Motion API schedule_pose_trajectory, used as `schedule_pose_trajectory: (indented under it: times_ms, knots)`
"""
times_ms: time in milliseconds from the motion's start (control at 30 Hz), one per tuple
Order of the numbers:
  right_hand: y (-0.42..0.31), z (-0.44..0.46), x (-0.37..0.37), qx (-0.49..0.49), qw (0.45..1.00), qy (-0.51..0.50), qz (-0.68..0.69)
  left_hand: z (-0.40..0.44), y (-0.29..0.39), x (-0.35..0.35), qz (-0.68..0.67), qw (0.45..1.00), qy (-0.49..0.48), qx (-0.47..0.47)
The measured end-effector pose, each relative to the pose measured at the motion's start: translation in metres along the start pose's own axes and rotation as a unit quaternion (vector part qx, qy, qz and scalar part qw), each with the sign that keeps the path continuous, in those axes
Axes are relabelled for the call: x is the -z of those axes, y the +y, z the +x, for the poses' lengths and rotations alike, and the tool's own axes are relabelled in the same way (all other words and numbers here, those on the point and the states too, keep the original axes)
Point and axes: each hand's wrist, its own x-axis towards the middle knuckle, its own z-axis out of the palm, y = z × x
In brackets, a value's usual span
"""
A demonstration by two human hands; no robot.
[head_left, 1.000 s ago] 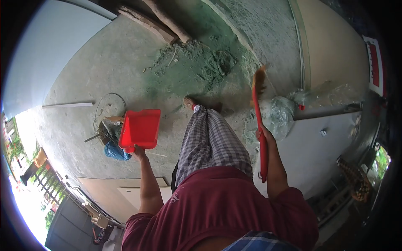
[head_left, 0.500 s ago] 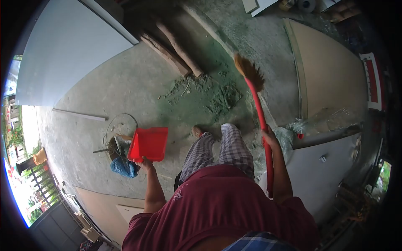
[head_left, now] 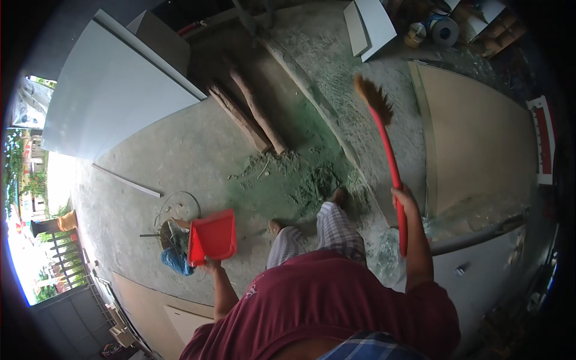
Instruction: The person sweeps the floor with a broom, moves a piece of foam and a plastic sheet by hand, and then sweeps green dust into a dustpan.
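My left hand [head_left: 211,264] is closed on the near edge of a red dustpan [head_left: 214,237], held above the floor beside a blue plastic bag [head_left: 176,261]. On the right, my right hand [head_left: 405,198] grips the long red handle of a broom [head_left: 390,153]. The broom's brown bristles [head_left: 373,98] point away from me, over the rough concrete. Between the two tools and farther off, a greenish heap of debris [head_left: 318,183] lies on the floor, touching the near ends of two wooden logs [head_left: 255,108].
A large pale panel [head_left: 114,90] stands at the upper left. A tan board [head_left: 480,138] lies on the right, near clear plastic sheeting [head_left: 384,255]. One thin strip [head_left: 127,180] and a wire loop [head_left: 180,207] are on the left floor. White boards [head_left: 373,27] are at the back.
My feet have stepped toward the debris, and the view has tilted farther forward. The broom has swung from over the floor edge to pointing outward. Both hands keep their holds.
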Motion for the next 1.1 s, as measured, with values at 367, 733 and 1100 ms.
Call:
schedule_pose_trajectory:
  times_ms: [367,733,1100]
  knots:
    - [-0.103,0.305,0.05,-0.097,0.989,-0.075,-0.081,-0.155,0.052,-0.009,-0.096,0.982,0.092,0.136]
    - [-0.169,0.19,0.059,-0.133,0.956,-0.243,-0.093,-0.192,0.025,-0.113,0.031,0.986,0.099,0.134]
    - [-0.314,0.452,0.106,-0.113,0.983,-0.144,0.028,-0.249,0.141,-0.283,-0.074,0.994,-0.012,0.078]
